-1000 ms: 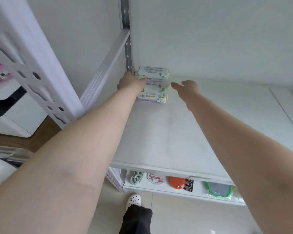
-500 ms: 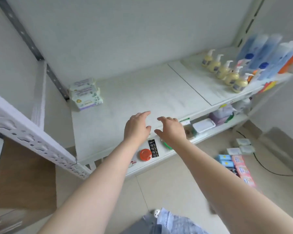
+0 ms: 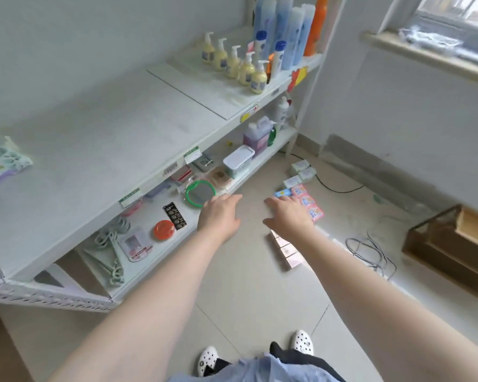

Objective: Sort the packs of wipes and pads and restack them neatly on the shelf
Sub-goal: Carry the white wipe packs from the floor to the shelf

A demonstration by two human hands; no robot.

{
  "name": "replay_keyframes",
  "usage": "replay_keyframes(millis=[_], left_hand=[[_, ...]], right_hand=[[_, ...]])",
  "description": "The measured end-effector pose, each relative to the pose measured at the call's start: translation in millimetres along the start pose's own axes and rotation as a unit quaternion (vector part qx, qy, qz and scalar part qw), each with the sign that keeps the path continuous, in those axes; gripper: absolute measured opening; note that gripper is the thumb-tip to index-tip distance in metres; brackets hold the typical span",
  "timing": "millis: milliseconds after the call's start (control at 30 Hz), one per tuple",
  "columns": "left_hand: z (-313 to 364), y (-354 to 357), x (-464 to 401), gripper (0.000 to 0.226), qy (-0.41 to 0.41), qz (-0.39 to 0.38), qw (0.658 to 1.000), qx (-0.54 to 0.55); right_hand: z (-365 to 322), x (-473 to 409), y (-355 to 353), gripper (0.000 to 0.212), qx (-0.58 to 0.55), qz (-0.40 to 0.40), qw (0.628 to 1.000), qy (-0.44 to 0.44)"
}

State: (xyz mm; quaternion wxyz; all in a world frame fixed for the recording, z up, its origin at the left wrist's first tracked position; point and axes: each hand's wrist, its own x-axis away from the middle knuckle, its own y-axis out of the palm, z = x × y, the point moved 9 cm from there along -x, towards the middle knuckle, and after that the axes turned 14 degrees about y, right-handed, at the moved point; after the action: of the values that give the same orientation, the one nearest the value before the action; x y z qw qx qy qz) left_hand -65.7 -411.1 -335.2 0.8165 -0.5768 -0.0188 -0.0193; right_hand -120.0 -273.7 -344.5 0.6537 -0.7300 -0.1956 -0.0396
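Observation:
A stack of wipe packs [image 3: 0, 161] sits at the far left of the white shelf [image 3: 108, 139]. On the floor lie pink pad packs [image 3: 308, 202], a blue pack [image 3: 283, 193], pale green wipe packs [image 3: 301, 168] and a row of light pink packs [image 3: 286, 250]. My left hand [image 3: 220, 213] hangs open in the air in front of the shelf's lower level, holding nothing. My right hand [image 3: 289, 216] is open too, above the floor packs and partly hiding the pink ones.
Pump bottles [image 3: 240, 66] and tall bottles [image 3: 287, 31] stand at the shelf's right end. The lower level holds a green-rimmed mirror [image 3: 200, 193], an orange lid [image 3: 164, 230], hangers [image 3: 108, 252] and a white box [image 3: 238, 161]. Cables [image 3: 370, 249] and a wooden crate [image 3: 458, 244] lie on the floor at right.
Both hands have come away from the stacked wipes on the shelf, empty. The view has swung right and down, and the hands now reach over the packs on the floor.

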Motion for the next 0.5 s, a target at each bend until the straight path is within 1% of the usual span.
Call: replay_keyframes(millis=[100, 200, 300, 400, 500], left_hand=[[37, 21, -26, 0.06, 0.004, -0.014, 1.0, -0.002], [79, 55, -53, 0.06, -0.011, -0.03, 0.999, 0.009], [136, 96, -78, 0.059, -0.038, -0.042, 0.997, 0.048], [201, 146, -92, 0.058, -0.06, -0.055, 0.989, 0.125], [255, 186, -105, 0.058, -0.054, -0.084, 0.984, 0.15]], right_hand=[[55, -10, -10, 0.056, -0.006, -0.001, 1.0, 0.012], [124, -18, -14, 0.054, 0.004, -0.01, 1.0, 0.023], [202, -22, -12, 0.055, 0.01, -0.032, 0.999, 0.038], [278, -25, -7, 0.057, 0.025, -0.06, 0.996, 0.055], [339, -34, -5, 0.058, 0.02, -0.074, 0.994, 0.082]])
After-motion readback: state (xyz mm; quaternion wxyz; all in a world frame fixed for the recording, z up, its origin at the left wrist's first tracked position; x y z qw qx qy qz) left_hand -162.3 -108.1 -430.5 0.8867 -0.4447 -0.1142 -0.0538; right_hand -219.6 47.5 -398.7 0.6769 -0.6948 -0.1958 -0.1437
